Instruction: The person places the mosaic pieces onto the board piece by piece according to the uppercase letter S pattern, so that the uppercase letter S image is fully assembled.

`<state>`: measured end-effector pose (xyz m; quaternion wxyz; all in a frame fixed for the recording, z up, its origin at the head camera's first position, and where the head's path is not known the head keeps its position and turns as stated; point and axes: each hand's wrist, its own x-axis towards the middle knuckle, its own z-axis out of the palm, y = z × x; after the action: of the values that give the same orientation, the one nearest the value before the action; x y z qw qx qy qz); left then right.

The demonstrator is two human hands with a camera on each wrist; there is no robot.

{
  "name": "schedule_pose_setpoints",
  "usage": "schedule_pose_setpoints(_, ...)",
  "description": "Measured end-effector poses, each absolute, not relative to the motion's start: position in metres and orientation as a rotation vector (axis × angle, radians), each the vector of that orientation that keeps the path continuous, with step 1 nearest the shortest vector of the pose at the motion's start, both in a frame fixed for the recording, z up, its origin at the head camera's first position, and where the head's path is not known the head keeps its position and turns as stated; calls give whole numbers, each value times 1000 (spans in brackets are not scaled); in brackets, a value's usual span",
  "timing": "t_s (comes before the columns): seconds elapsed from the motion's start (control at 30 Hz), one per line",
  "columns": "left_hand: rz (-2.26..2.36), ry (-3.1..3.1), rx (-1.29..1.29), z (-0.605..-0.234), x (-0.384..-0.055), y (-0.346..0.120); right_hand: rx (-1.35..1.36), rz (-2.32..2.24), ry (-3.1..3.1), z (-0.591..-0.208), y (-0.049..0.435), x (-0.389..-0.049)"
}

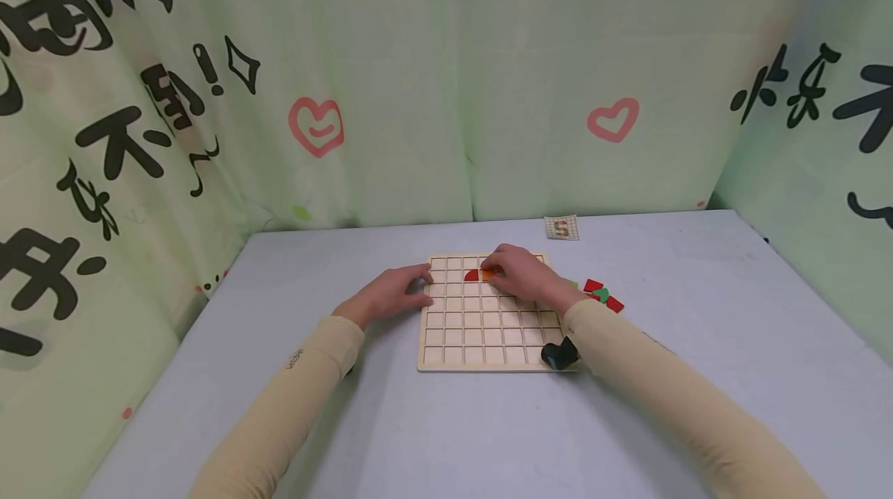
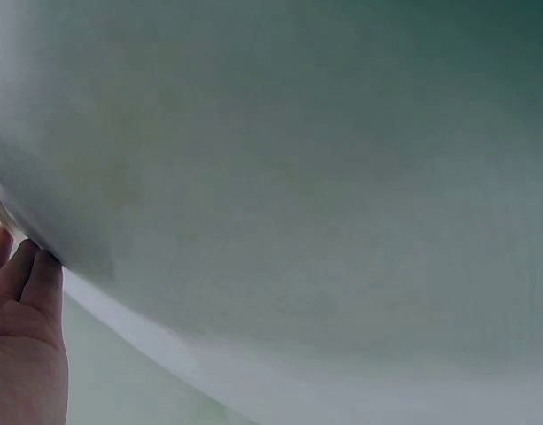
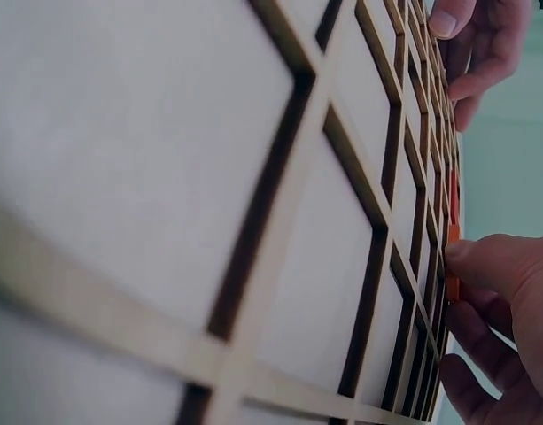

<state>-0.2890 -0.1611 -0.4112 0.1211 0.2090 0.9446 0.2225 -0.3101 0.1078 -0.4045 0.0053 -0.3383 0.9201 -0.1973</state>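
A right hand [image 1: 525, 274] is pinching an orange piece [image 1: 487, 275], its thumb and fingers clamping on the sides, over the far part of a wooden grid board [image 1: 453, 336]. Just to the left, a red piece [image 1: 471, 275] is lying on the grid, its side facing the orange. A left hand [image 1: 391, 291] is resting its fingertips against the board's left edge, its thumb and fingers standing apart and gripping no piece. The board itself is lying flat on a white table [image 1: 453, 437], while a dark object [image 1: 558, 356] is showing beside the right sleeve [image 1: 628, 344] above the near right corner. Off the board's right side, partly hidden by the right arm, a cluster of red and green pieces [image 1: 600, 294] is lying near the wrist. Farther back, a small printed card [image 1: 561, 228] is sitting close to the table's far edge. Behind it all, a pale green curtain [image 1: 418, 96] is hanging, bearing black lettering and 2 pink hearts [image 1: 317, 150].
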Motion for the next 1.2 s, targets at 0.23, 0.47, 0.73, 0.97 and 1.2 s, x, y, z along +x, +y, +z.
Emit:
schedule_pose_setpoints(0.23, 660, 2763, 629, -412, -288, -162, -1001, -636, 2873, -404, 105, -310)
schedule_pose_setpoints(0.47, 662, 2766, 634, -414, -289, -162, -970, -639, 2867, -404, 104, -310)
schedule_pose_setpoints(0.73, 668, 2767, 642, -414, -289, -162, -946, -640, 2881, -404, 102, -310)
schedule_pose_setpoints(0.97, 665, 2765, 637, -412, -288, -163, -973, -644, 2891, -405, 101, -310)
schedule_pose_setpoints(1.2, 664, 2765, 646, -411, -288, -162, -908, -679, 2902, -404, 104, -309)
